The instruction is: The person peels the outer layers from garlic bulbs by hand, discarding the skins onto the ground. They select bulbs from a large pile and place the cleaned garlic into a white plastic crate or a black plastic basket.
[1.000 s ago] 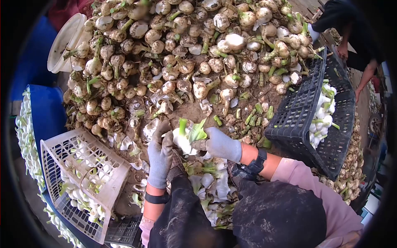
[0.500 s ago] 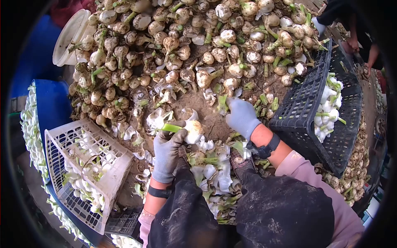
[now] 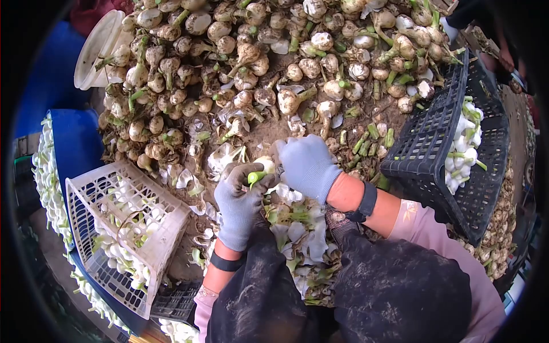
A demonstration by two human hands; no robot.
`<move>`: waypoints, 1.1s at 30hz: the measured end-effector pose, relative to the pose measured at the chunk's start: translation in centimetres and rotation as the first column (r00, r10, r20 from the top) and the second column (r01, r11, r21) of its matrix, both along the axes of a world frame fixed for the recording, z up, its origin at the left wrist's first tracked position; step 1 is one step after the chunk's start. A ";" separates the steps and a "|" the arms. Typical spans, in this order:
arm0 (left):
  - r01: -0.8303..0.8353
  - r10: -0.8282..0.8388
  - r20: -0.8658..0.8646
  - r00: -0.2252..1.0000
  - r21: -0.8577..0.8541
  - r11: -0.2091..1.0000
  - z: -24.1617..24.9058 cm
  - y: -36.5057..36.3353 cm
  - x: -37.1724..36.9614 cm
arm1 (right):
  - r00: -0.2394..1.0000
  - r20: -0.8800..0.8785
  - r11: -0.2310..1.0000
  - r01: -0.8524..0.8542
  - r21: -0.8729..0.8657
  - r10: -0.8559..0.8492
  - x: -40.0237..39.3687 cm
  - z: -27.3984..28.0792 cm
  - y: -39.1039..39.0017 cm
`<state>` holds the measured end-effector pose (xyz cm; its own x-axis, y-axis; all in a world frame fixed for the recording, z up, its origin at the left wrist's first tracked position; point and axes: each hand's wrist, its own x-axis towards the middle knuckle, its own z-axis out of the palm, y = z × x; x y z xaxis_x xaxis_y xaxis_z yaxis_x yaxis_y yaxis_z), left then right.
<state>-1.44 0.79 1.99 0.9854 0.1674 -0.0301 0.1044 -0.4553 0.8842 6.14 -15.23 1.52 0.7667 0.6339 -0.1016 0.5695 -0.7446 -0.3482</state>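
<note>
My left hand (image 3: 239, 203), in a grey glove with dirty fingertips, is closed around a garlic bulb (image 3: 265, 164). The bulb's cut green stem (image 3: 255, 178) pokes out between thumb and fingers. Against the bulb's right side presses my gloved right hand (image 3: 309, 167), fingers curled; they partly cover the bulb. Torn white garlic skins (image 3: 226, 159) lie just beyond my left hand, and more peelings (image 3: 300, 234) cover the ground between my legs. Cut green stem pieces (image 3: 366, 144) are scattered to the right of my right hand.
A large heap of unpeeled garlic (image 3: 229, 57) spreads ahead. At left, a white crate (image 3: 166, 200) holds peeled bulbs; at right, a tilted black crate (image 3: 420, 148) holds more. A white tub (image 3: 91, 51) and blue containers (image 3: 74, 143) stand left. Another person's hand (image 3: 506, 60) shows at upper right.
My right hand has come left from the stem scraps to the bulb, and the green piece at its fingers no longer shows. My left hand has turned the bulb, its stem now pointing towards me.
</note>
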 end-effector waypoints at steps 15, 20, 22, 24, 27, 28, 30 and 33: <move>-0.051 0.057 -0.029 0.998 0.167 0.985 0.5 -0.4 0.0 | 0.992 0.116 0.999 0.042 0.014 -0.043 -1.3 -1.1 0.5; -0.116 0.095 -0.068 0.993 -0.479 0.870 0.4 1.3 -1.0 | 0.929 -0.182 0.942 0.333 0.027 -0.323 1.7 -3.9 -2.6; -0.265 0.305 -0.106 0.946 -0.797 0.542 1.5 2.1 -1.7 | 0.923 -0.213 0.947 0.309 -0.085 -0.321 0.9 -4.8 -4.8; -0.255 0.467 0.015 0.884 -0.822 0.510 3.1 5.1 -3.0 | 0.917 -0.240 0.941 0.276 -0.197 -0.320 -0.2 -5.0 -5.7; -0.153 0.680 0.265 0.683 -0.859 0.489 8.3 12.1 -6.2 | 0.821 -0.519 0.910 -0.001 -0.416 -0.236 -0.3 -2.9 -6.1; 0.206 0.405 0.139 0.904 -0.970 -0.127 10.3 16.5 -8.0 | 0.818 -0.523 0.908 0.001 -0.418 -0.241 0.1 -2.7 -5.7; 0.285 0.663 0.246 0.707 -0.957 0.051 12.4 14.8 -8.2 | 0.922 -0.234 0.949 0.281 -0.141 -0.307 3.0 -2.7 -4.5; 0.127 0.497 0.202 0.844 -0.975 0.180 10.0 11.7 -5.5 | 0.895 -0.181 0.910 0.381 -0.163 -0.408 7.4 -2.5 -1.2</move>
<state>-6.90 12.47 12.04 0.8689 0.4940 0.0326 -0.4303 0.7209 0.5433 13.52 -16.45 -0.95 0.9047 0.2566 -0.3402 0.1454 -0.9363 -0.3196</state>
